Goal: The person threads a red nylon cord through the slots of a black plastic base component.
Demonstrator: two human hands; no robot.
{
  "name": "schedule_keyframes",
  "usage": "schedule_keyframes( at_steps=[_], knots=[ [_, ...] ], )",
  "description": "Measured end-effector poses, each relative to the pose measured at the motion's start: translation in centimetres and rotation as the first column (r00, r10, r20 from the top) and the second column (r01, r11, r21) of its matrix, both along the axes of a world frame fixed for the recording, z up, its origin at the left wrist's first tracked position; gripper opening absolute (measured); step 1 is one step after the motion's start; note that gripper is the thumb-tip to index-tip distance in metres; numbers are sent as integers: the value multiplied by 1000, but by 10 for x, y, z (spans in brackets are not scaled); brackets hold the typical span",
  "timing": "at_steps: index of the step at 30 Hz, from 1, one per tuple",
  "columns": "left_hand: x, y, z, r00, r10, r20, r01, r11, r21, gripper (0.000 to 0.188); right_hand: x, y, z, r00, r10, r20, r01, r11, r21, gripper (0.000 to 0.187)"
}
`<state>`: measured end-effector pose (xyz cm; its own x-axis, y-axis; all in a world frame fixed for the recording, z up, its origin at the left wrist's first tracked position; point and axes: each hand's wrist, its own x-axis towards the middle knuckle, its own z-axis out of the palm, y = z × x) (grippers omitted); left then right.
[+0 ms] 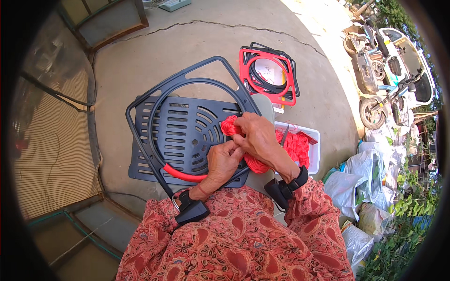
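A black square frame with a round ring rests over a dark slotted plate in front of me. Part of the ring nearest me is covered by a tight red cord wrapping. My right hand is closed around a hank of red cord, which bulges out on both sides of its fingers. Close against it, my left hand is pinched at the ring's right side, beside the cord. Its fingertips meet the right hand's, and what exactly they grip is hidden.
To the right, a white bin holds more red cord and scissors. Beyond it, red and black frames lie stacked on a white container. Sacks and parked motorbikes line the right side; a mesh panel stands left.
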<state>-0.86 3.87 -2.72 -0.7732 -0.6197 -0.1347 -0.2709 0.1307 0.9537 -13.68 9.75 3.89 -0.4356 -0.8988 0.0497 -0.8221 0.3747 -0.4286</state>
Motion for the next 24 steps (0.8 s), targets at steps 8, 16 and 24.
schedule_keyframes(
  at_steps=[8,16,24],
  knots=[
    [-1,2,-8,999,-2,-40,3,1000,26,21,4,-23,26,414,157,897,393,857,-332,28],
    [0,-2,-3,999,-7,-54,15,990,141,17,-37,91,48,110,275,955,708,653,-270,27],
    [-3,-2,6,998,-22,-64,33,984,178,18,-41,312,23,-49,292,955,916,395,-73,37]
  ],
)
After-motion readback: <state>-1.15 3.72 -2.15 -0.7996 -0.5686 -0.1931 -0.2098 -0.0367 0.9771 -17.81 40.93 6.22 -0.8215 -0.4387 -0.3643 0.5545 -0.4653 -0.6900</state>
